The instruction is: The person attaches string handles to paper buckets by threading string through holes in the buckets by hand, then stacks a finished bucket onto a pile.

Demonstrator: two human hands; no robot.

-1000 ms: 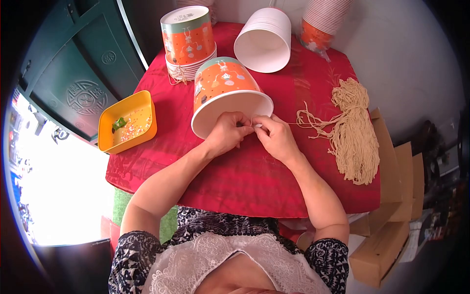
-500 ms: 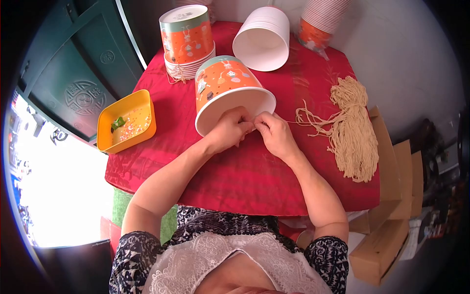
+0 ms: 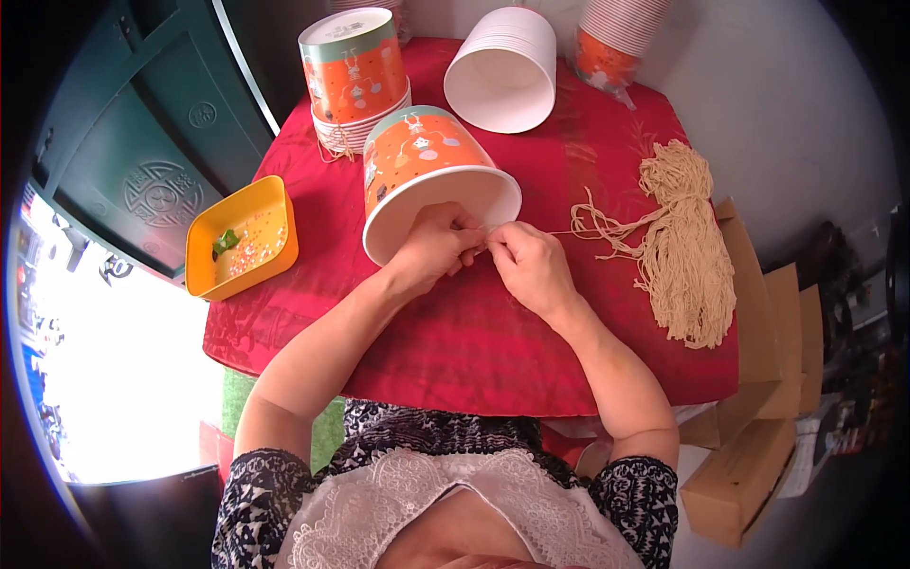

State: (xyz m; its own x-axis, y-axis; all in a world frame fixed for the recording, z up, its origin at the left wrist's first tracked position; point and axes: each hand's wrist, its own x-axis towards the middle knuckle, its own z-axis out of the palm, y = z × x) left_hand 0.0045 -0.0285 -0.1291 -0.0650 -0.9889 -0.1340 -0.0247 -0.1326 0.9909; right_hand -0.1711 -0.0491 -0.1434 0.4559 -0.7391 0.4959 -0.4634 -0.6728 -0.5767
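An orange paper bucket [image 3: 436, 150] with a green base band and a white rim lies tilted on its side, its mouth facing me. My left hand [image 3: 438, 243] reaches into that mouth, fingers closed in a pinch on a thin beige string [image 3: 566, 232]. Just outside the rim, my right hand [image 3: 533, 267] pinches the same string, its fingertips nearly touching the left ones. From there the string runs right to a thick beige skein [image 3: 687, 251] on the table. The exact spot between the fingertips is too small to make out.
A yellow tray [image 3: 290, 228] with small coloured bits and a green item stands at left. Stacked orange buckets [image 3: 355, 81], white nested buckets [image 3: 507, 59] and another wrapped stack [image 3: 616, 47] are at the back. A red cloth [image 3: 455, 365] covers the table; cardboard boxes [image 3: 739, 484] stand at right.
The bucket and both hands appear slightly further left, as the whole view has also shifted a little. Both hands keep their pinch on the string.
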